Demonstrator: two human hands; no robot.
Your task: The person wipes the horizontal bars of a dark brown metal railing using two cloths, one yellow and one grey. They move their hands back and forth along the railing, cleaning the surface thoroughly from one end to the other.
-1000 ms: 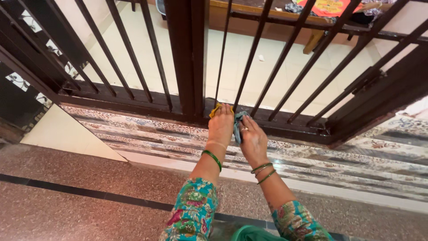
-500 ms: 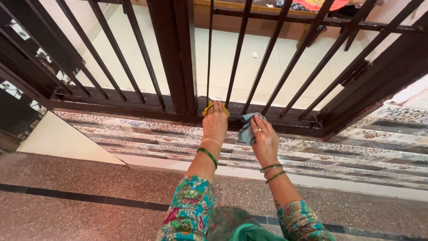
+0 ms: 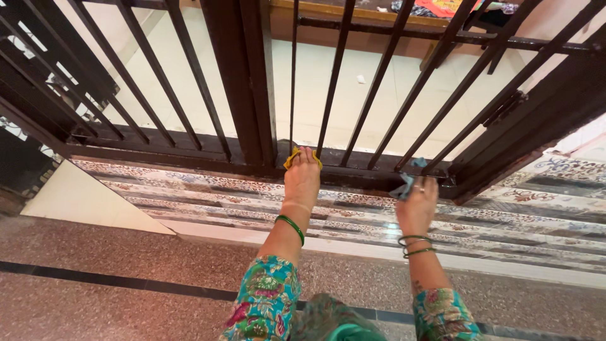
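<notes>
My left hand (image 3: 302, 179) presses a yellow cloth (image 3: 293, 156) against the bottom rail (image 3: 189, 158) of a dark brown metal gate, just right of its thick upright post (image 3: 240, 82). My right hand (image 3: 418, 203) holds a crumpled blue-grey cloth (image 3: 406, 181) against the same rail farther right, near the base of a slanted bar (image 3: 454, 101). Both wrists wear green bangles, and both sleeves are teal with a floral print.
Thin vertical bars (image 3: 334, 76) rise from the rail. Below it lies a patterned marble threshold (image 3: 189, 189), then speckled stone floor (image 3: 95, 303) with a black strip. Beyond the gate are a pale tiled floor (image 3: 315, 88) and a wooden furniture edge (image 3: 353, 19).
My right hand has slid to the right along the bottom rail with the blue-grey cloth, away from my left hand. My left hand has stayed by the post.
</notes>
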